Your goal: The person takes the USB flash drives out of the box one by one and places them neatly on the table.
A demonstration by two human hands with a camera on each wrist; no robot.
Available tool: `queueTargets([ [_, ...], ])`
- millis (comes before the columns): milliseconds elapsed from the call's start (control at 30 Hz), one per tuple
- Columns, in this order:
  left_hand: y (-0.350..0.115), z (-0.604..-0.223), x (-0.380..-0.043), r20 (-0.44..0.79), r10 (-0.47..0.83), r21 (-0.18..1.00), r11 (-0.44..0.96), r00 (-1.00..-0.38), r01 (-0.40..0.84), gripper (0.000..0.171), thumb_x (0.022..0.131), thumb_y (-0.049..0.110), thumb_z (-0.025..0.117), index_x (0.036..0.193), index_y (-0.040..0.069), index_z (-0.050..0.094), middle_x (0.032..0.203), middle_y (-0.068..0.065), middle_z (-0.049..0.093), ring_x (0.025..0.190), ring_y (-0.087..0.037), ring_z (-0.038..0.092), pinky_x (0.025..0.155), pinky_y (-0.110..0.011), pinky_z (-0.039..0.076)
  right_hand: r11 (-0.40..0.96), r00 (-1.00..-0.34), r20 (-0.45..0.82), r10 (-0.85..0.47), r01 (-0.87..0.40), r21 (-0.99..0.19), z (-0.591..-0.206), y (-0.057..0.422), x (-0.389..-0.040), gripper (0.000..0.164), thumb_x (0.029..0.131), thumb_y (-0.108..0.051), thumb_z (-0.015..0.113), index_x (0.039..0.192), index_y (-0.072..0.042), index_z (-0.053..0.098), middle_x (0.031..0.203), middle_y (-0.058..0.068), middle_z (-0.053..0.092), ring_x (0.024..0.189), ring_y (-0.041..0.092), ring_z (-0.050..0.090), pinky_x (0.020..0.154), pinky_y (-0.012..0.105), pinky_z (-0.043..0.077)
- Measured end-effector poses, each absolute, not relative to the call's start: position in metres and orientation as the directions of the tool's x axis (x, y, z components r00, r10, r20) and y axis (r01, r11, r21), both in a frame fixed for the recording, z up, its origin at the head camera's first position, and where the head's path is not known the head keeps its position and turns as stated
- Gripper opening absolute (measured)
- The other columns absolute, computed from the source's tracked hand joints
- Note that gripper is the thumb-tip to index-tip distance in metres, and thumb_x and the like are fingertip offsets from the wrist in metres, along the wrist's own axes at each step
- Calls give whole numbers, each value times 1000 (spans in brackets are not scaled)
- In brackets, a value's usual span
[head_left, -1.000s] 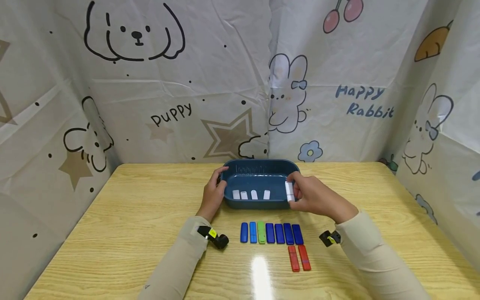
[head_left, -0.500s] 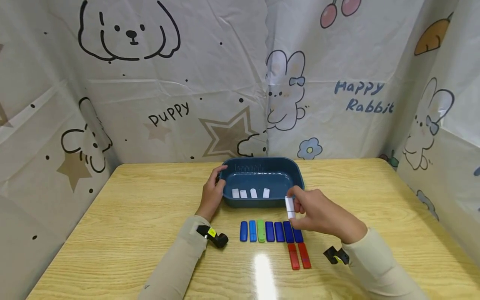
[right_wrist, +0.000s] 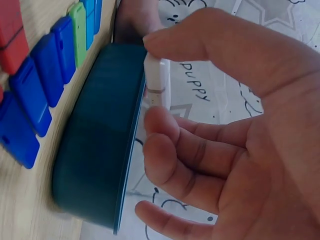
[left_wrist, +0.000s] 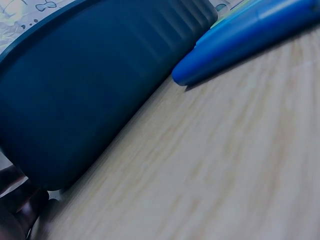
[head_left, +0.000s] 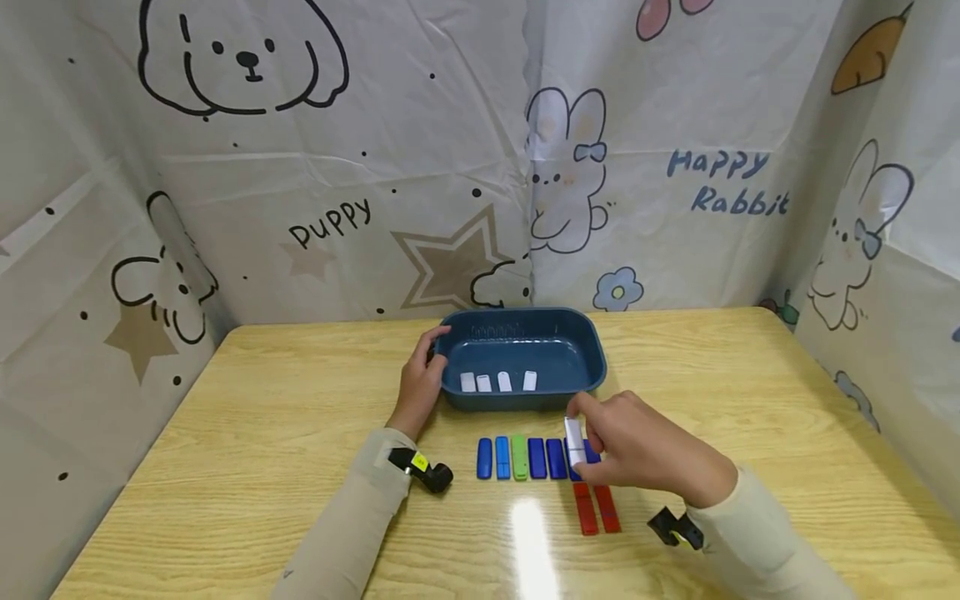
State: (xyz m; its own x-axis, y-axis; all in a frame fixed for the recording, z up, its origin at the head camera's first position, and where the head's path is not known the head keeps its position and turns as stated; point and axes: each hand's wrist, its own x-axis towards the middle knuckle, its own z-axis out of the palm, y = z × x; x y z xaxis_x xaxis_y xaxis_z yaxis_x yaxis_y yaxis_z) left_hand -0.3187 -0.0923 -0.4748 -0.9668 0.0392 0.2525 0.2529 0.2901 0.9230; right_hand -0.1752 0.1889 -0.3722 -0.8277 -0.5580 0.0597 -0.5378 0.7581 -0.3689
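Observation:
My right hand point(head_left: 637, 442) pinches a white USB flash drive point(head_left: 574, 444) by its two ends, thumb on one end and a finger on the other. A seam crosses the drive in the right wrist view. It hangs above the row of dark blue drives point(head_left: 536, 458), overlapping the right end of that row. My left hand point(head_left: 420, 379) grips the left end of a dark teal plastic basin point(head_left: 525, 402), thumb at the rim. Several white drives point(head_left: 505, 382) stand against the basin's near inner wall.
In front of the basin, the row also has a light blue drive point(head_left: 502, 457) and a green drive point(head_left: 520, 457). Two red drives point(head_left: 585, 508) lie nearer, below its right end. A printed curtain point(head_left: 337, 167) stands behind the wooden table point(head_left: 300, 375).
My right hand has brought the white flash drive out of the basin, over its near rim, toward me and above the row. My left hand has stayed on the basin.

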Motion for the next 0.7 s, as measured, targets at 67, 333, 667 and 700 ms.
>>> queueTargets([
  [67,-92,-474,-318,257,43,922,289,-965,258,45,92,11,44,134,25,52,148,-1,43,138,-18,34,112,-43,25,761,-827,45,-561,-536,-366,-371,187,-172,47,74,-27,79,110,-8,55,59,-12,47,51,1,42,48,21,39],
  [333,-91,-475,-319,247,48,927,278,-968,251,45,93,12,43,135,25,52,148,0,41,138,-17,33,113,-43,24,815,-845,-96,-526,-468,-342,-370,179,-164,49,74,-31,77,113,-10,56,61,-8,50,53,7,46,50,25,40],
  [667,-92,-475,-319,235,44,928,287,-971,238,45,93,13,43,134,27,51,149,1,40,139,-17,32,114,-43,23,831,-829,-206,-520,-435,-348,-380,169,-161,49,74,-32,78,112,-12,57,59,-6,50,52,10,46,51,27,38],
  [700,-92,-475,-319,237,43,927,288,-971,239,45,93,13,42,134,27,51,149,1,40,139,-17,32,114,-43,23,831,-826,-217,-520,-430,-352,-382,168,-161,49,74,-32,78,112,-12,57,59,-6,50,52,9,47,51,27,39],
])
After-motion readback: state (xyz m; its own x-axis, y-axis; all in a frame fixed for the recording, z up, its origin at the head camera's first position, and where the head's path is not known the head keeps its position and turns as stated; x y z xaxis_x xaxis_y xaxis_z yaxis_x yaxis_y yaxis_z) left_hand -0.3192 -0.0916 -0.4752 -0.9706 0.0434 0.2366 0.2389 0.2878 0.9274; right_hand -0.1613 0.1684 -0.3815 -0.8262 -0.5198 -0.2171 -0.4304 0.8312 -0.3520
